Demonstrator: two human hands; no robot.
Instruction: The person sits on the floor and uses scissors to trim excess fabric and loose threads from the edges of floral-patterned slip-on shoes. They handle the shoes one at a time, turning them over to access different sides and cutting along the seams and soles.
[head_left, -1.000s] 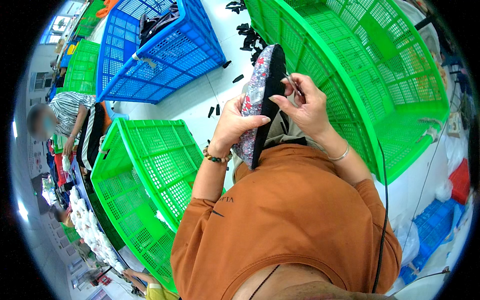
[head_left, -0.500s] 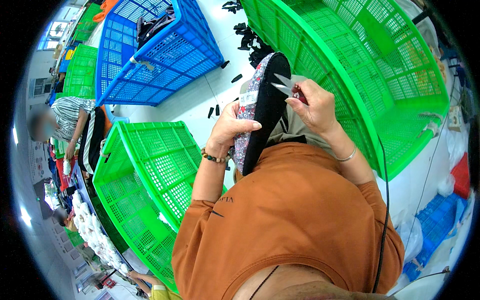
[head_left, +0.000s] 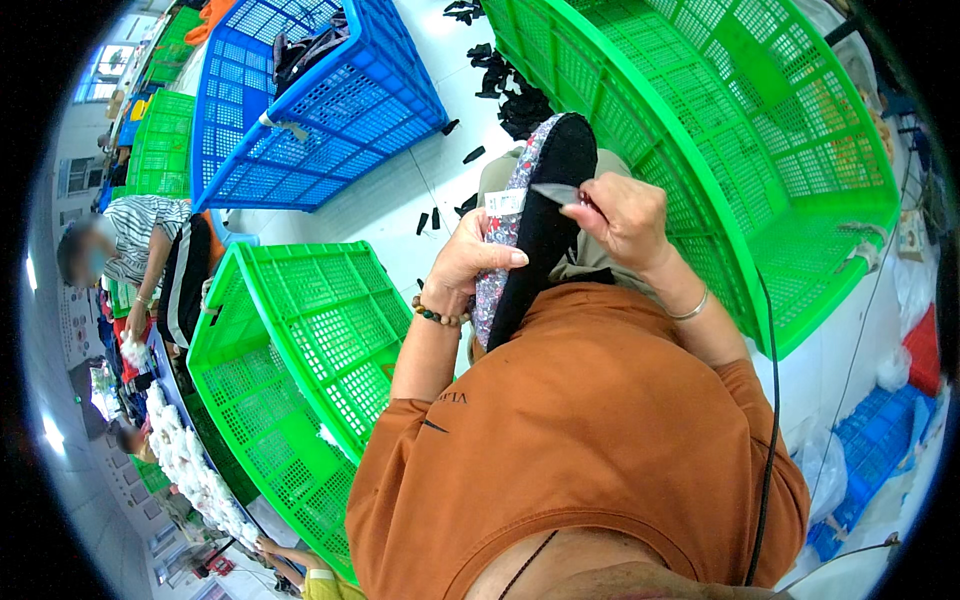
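My left hand grips a long, rounded fabric piece along its left side, thumb lying over its edge. One face of this piece is black; its side has a grey and red flowered print with a white label. In my right hand is a pair of scissors, fingers curled round the handles, which are mostly hidden. The blades lie close together over the black face, pointing left towards the printed edge. Whether the tips touch the cloth I cannot tell.
Green plastic crates stand at the right and the left. A blue crate holding dark cloth is farther left. Black scraps litter the floor. A person in a striped top works at the far left. A black cable hangs at my right.
The scissor blades, spread apart before, have come together. My right hand has shifted slightly down and left, and the fabric piece has tilted a little to the right in my left hand.
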